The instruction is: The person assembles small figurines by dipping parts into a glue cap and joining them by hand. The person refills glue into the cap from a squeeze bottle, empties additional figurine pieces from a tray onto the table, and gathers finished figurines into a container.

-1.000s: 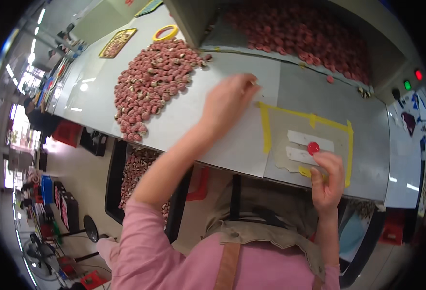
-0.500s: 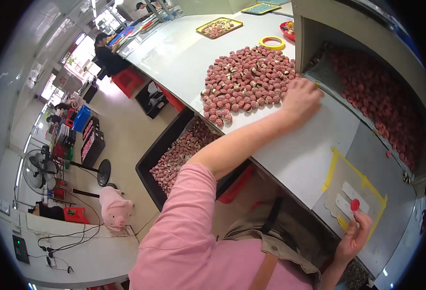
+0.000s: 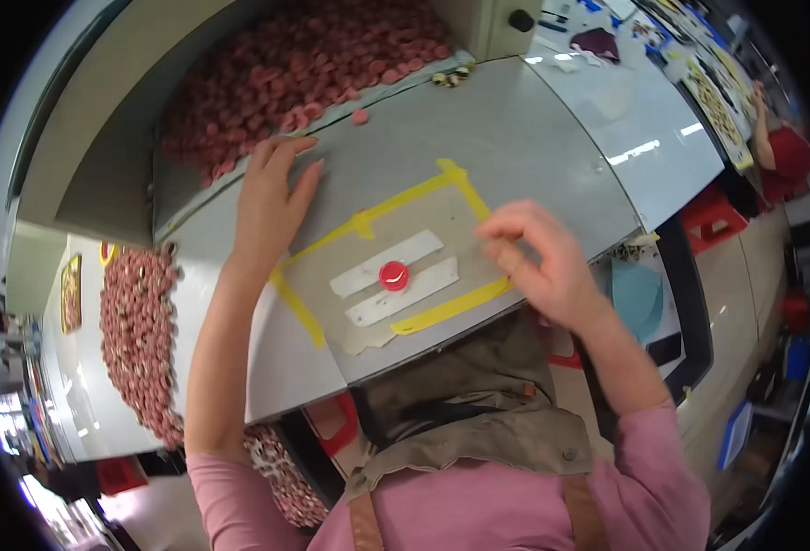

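A small round red cap (image 3: 393, 275) rests in the gap between two white strips, the upper strip (image 3: 382, 264) and the lower strip (image 3: 423, 292). Both strips lie on a grey sheet framed with yellow tape (image 3: 410, 200). My left hand (image 3: 272, 197) is open, thumb apart from the fingers, over the front edge of a bin of red caps (image 3: 322, 64). To the right of the strips, my right hand (image 3: 541, 266) hovers with fingers loosely curled and slightly blurred; nothing shows in it.
A spread of pinkish round pieces (image 3: 139, 340) lies on the table at left, with a yellow tray (image 3: 71, 294) beyond. One loose red cap (image 3: 360, 117) sits before the bin. At right are a black crate (image 3: 699, 312), a red stool (image 3: 713, 220) and another person (image 3: 781, 151).
The view has swung right. My left hand has left the pinkish pieces for the bin's edge. My right hand has drawn away from the red cap on the strips.
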`<state>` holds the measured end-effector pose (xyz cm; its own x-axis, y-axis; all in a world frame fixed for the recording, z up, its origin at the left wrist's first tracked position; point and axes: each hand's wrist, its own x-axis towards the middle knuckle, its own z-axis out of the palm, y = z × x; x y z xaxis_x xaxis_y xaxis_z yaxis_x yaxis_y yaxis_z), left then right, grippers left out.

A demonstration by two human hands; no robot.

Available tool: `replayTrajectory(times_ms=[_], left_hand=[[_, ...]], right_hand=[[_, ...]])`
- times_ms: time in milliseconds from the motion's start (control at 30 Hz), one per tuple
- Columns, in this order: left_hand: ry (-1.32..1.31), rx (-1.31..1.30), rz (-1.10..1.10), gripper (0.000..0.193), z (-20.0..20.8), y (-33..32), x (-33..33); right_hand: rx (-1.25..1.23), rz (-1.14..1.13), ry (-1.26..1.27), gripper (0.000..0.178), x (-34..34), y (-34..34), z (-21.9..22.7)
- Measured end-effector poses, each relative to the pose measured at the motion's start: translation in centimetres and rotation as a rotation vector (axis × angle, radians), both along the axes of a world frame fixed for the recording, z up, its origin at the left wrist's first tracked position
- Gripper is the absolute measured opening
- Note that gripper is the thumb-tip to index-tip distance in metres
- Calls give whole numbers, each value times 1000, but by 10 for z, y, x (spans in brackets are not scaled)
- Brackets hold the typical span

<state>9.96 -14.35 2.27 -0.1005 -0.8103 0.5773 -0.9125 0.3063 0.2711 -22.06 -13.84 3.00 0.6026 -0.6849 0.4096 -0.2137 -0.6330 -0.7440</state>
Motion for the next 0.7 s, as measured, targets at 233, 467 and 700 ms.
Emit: replayTrajectory(times_ms=[233,467,700], left_hand=[[220,149,-39,24,-20,-74,-56],[284,250,-31,21,-10,-18,-65],[1133,464,146,30,9,101,-13]], right_hand=[[-28,-238,230,35,7,-101,0],[-340,-359,323,26,43,-198,-39],[285,-41,137,22,30,-97,7]])
